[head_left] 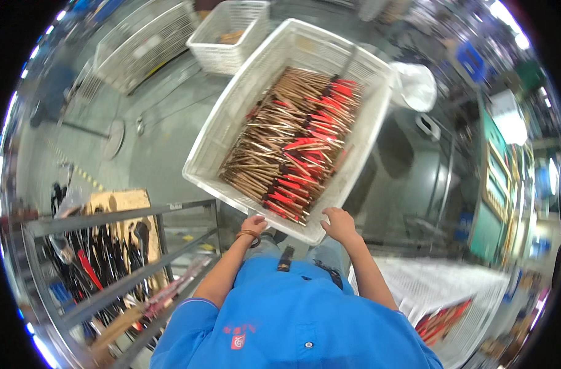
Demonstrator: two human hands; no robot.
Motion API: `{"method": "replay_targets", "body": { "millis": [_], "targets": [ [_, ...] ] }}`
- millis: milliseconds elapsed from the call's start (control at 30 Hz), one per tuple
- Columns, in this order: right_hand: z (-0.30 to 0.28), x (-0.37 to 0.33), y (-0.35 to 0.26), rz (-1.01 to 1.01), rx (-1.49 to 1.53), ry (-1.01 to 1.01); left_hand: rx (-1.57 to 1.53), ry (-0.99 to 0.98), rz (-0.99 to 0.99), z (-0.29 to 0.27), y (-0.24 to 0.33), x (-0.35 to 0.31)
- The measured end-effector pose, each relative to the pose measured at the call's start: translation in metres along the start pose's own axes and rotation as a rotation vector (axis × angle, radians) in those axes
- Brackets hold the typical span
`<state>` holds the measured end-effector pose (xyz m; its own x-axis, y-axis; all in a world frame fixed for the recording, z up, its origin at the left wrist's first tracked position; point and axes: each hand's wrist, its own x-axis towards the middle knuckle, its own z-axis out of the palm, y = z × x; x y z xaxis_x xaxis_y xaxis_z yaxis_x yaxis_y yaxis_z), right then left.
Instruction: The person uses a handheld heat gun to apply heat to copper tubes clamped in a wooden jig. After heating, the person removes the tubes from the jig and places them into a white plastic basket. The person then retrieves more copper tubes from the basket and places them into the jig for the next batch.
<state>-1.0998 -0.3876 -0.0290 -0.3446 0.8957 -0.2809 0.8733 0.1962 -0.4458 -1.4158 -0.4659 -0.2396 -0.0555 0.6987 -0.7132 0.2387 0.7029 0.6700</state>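
Observation:
A large white plastic basket stands in front of me, turned at an angle. Inside lie many slender brownish metallic pieces with red and black parts, packed in rows; their exact kind is unclear. At the near edge, my left hand is closed on the rim, with a band on its wrist. My right hand grips the rim near the basket's near right corner, thumb and fingers slightly apart. Neither hand touches the pieces.
At left, a grey metal frame rack holds black and red long-handled items. More white baskets stand beyond. A white bin is at the far right. Behind my right arm sits another white basket with red pieces.

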Motion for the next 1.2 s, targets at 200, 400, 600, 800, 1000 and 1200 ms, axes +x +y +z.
{"method": "replay_targets", "body": {
  "millis": [200, 400, 600, 800, 1000, 1200],
  "targets": [
    [0.054, 0.131, 0.096, -0.146, -0.121, -0.362, -0.613, 0.213, -0.370, 0.052, 0.078, -0.004],
    [0.122, 0.256, 0.138, -0.064, -0.075, -0.452, -0.891, 0.482, -0.635, 0.071, 0.093, 0.086],
    [0.229, 0.350, 0.148, 0.183, -0.040, -0.307, -0.770, 0.500, -0.984, 0.048, 0.083, 0.217],
    [0.279, 0.320, 0.112, -0.028, -0.143, -0.295, -0.664, 0.538, -0.966, 0.055, -0.030, 0.277],
    [0.276, 0.310, 0.080, -0.056, -0.075, -0.521, -0.599, 0.503, -0.977, 0.051, -0.045, 0.281],
    [0.336, 0.377, 0.082, 0.130, -0.061, -0.473, -0.935, 0.342, -0.873, 0.077, -0.095, 0.282]
  ]
}}
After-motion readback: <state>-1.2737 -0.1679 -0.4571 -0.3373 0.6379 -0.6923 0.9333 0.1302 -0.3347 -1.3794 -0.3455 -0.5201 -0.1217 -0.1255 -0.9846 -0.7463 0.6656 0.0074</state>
